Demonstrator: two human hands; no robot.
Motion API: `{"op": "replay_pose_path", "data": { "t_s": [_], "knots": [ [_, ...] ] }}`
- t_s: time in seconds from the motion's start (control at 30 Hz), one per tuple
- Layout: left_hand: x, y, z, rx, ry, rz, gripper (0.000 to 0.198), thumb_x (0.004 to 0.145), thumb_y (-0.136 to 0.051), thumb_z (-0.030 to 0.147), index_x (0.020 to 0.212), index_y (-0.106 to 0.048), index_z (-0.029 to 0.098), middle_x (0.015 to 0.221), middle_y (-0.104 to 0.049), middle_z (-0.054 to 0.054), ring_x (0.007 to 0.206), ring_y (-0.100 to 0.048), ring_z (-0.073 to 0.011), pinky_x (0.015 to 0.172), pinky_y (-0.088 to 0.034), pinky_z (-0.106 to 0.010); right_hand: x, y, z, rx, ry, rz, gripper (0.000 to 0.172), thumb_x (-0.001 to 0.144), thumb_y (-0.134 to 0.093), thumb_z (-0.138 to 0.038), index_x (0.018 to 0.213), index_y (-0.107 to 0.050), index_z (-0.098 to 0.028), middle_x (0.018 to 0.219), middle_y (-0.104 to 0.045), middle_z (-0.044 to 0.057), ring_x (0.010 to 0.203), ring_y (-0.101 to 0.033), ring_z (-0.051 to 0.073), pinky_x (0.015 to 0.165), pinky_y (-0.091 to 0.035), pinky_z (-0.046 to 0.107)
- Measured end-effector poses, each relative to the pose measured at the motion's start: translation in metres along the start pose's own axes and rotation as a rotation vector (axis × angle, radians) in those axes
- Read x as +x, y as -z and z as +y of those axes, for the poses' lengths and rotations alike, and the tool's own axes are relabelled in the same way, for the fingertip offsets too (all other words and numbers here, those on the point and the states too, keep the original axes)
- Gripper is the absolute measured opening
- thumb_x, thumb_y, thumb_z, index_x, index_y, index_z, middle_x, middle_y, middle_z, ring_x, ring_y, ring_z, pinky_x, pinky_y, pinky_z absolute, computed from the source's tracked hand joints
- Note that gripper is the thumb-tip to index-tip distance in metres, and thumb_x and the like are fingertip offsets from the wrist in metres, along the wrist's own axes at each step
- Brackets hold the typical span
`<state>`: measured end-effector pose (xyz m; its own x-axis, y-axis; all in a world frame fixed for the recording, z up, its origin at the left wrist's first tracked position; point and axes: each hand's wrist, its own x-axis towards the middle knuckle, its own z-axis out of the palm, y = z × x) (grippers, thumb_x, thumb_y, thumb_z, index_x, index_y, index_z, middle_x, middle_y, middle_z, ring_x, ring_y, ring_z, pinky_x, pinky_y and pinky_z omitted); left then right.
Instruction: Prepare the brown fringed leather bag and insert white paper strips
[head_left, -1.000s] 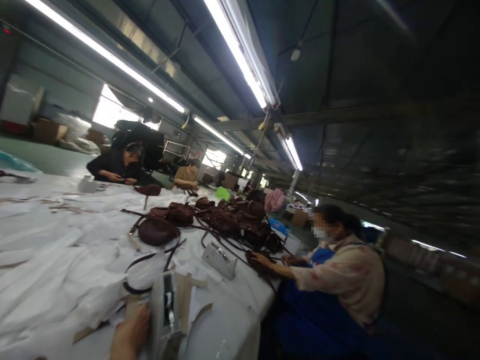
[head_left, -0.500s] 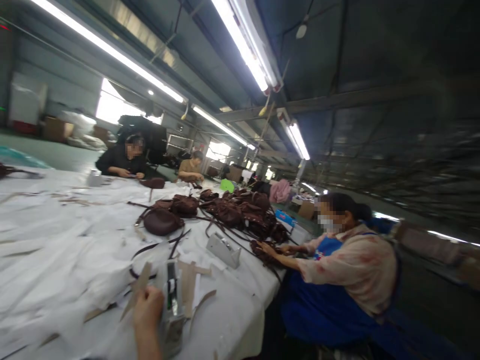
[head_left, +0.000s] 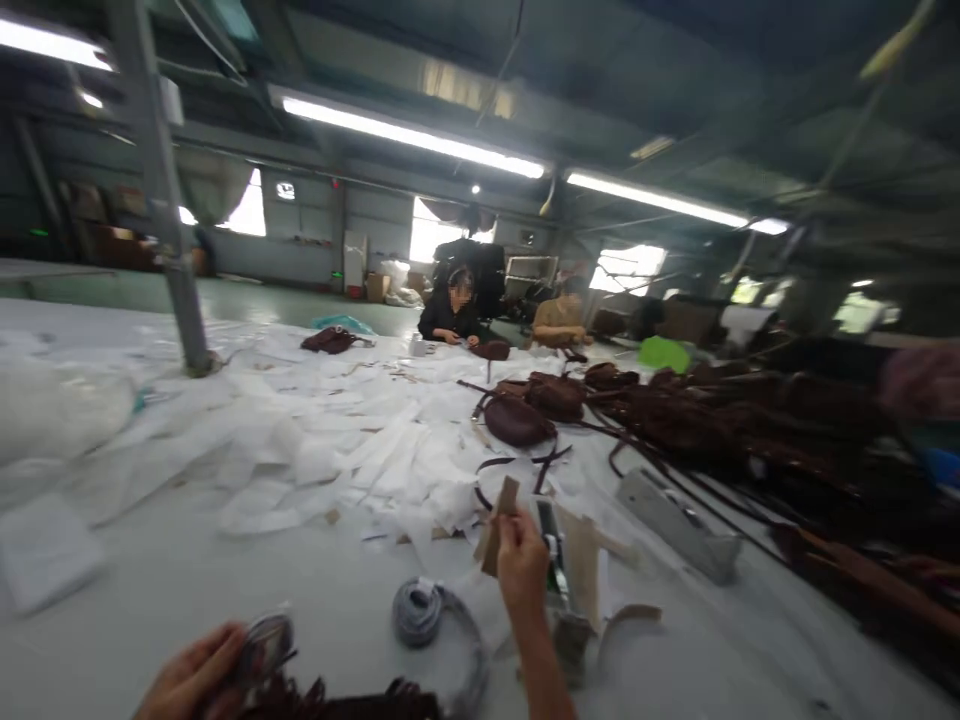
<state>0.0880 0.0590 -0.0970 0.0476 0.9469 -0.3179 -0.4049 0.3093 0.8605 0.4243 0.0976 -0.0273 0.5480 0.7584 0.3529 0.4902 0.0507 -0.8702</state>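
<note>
At the bottom left my left hand (head_left: 196, 668) is closed on a small dark roundish piece in clear plastic (head_left: 267, 645); its exact kind cannot be made out. Just below and beside it lies dark brown leathery material (head_left: 345, 706), mostly cut off by the frame. My right hand (head_left: 523, 560) pinches a tan card strip (head_left: 491, 550) between thumb and fingers, beside a grey tape dispenser (head_left: 556, 570). A coil of grey tape (head_left: 418, 612) rests on the table between my hands, its loose end curling to the right.
Crumpled white paper (head_left: 405, 450) covers much of the white table (head_left: 225, 570). Brown leather bags (head_left: 517, 418) are heaped at the right, with a second dispenser (head_left: 679, 525) in front. A metal post (head_left: 169, 220) stands at left. Two people (head_left: 450, 318) sit across the table.
The view has swung left, so the co-worker in the blue apron is out of frame. My left hand with the plastic-covered piece has come into view. The right hand still holds the card strip.
</note>
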Motion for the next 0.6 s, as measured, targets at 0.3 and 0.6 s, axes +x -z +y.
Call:
{"op": "replay_pose_path", "data": {
  "t_s": [0.3, 0.6],
  "knots": [
    [-0.017, 0.01, 0.023, -0.067, -0.051, -0.053, 0.039, 0.07, -0.076, 0.048, 0.069, -0.063, 0.011, 0.059, -0.058, 0.002, 0.039, -0.027, 0.0008, 0.038, -0.025, -0.014, -0.143, -0.067, -0.046, 0.469, -0.275, -0.724, 0.05, 0.074, -0.056, -0.067, 0.065, -0.054, -0.017, 0.049, -0.035, -0.008, 0.044, -0.032, 0.006, 0.042, -0.021, 0.02],
    [-0.025, 0.006, 0.02, -0.032, -0.06, -0.106, 0.037, 0.074, -0.072, 0.05, 0.072, -0.061, 0.015, 0.041, -0.041, 0.009, 0.036, -0.027, -0.0019, 0.037, -0.021, -0.014, -0.185, -0.113, -0.058, 0.621, -0.601, -0.861, 0.06, 0.044, -0.066, -0.077, 0.055, -0.056, -0.019, 0.04, -0.04, -0.007, 0.036, -0.028, 0.005, 0.039, -0.021, 0.023]
  ]
}}
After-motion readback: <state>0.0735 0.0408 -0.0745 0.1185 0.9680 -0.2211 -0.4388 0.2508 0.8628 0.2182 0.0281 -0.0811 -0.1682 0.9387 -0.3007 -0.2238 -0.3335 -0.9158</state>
